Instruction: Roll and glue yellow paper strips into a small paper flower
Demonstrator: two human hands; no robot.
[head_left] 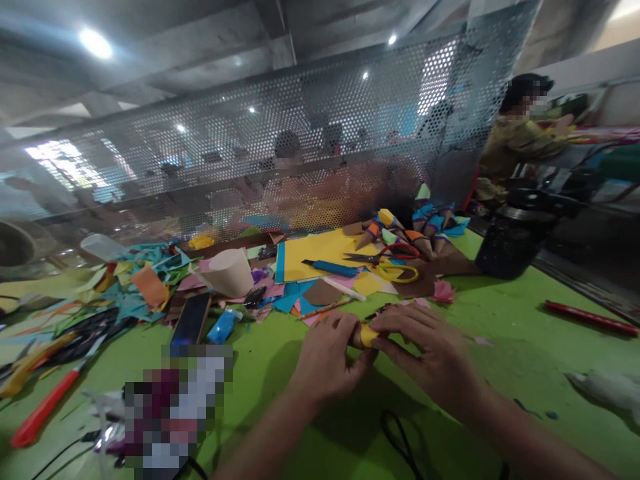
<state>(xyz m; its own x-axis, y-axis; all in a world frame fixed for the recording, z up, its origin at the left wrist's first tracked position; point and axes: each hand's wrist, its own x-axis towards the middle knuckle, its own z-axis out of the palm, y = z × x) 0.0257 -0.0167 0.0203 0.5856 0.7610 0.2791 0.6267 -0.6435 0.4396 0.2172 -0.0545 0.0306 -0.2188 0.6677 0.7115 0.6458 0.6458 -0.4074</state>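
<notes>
Near the middle of the green table (270,413), both hands meet around a small yellow piece (369,335) with a brownish part at its left end. My left hand (333,357) is closed on the brownish end. The fingers of my right hand (425,347) pinch the yellow end. Just beyond the hands lie paper scraps, a blue cutter (330,268), red-and-yellow-handled scissors (385,259) and yellow sheets (305,253). A pink paper piece (443,291) is beyond my right hand.
A phone (191,321), a tape roll (230,273) and a red-handled tool (50,407) lie left. Small paper cones (423,240) stand back right, near a dark flask (517,233). A red pen (590,318) lies right. Beyond the perforated screen (300,153) are people; another person (520,140) sits right.
</notes>
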